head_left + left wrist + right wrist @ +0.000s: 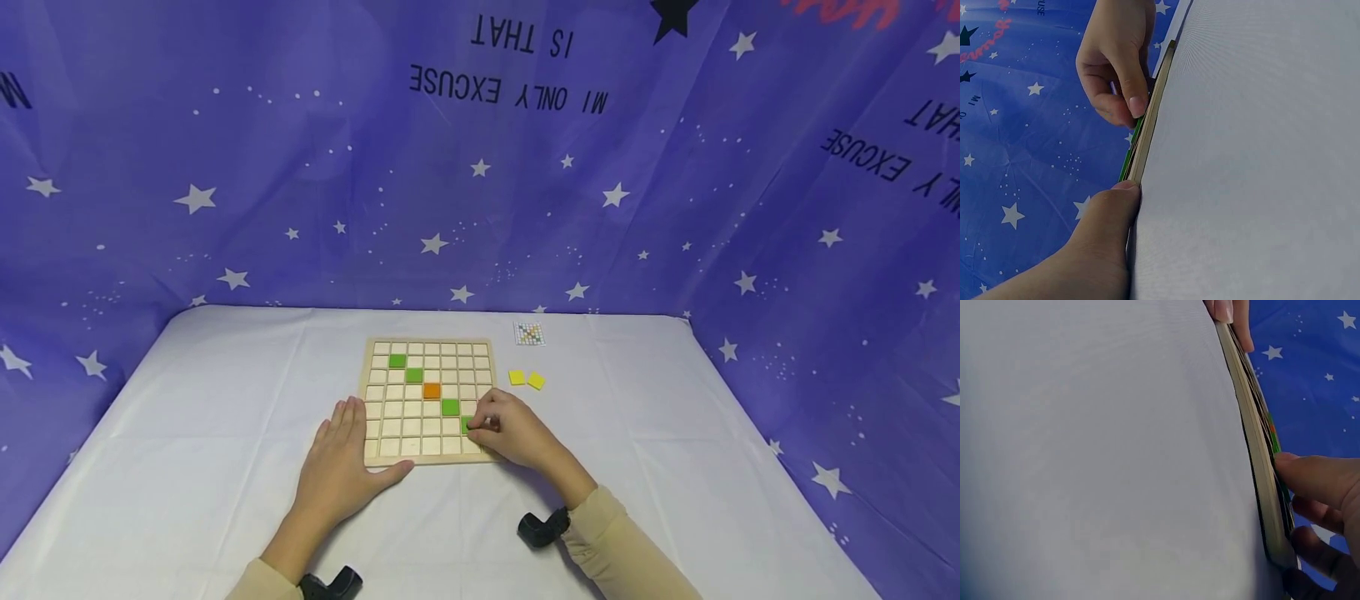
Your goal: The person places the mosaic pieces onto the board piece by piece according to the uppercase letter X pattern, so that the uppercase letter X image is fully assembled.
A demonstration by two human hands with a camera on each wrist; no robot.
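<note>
A square wooden grid board lies on the white cloth. Several green tiles, including an upper-left one, and one orange tile sit in its cells in a diagonal line. My left hand rests against the board's near left corner, fingers straight along the left side and thumb at the front edge. With thumb and curled fingers, my right hand pinches a green tile at a cell near the lower right. The fingers partly hide that tile. In the right wrist view, the thumb touches green at the board's top.
Two yellow tiles lie on the cloth right of the board. Behind them is a small pattern card with a coloured grid. A purple star-printed curtain rises behind the table and along its sides.
</note>
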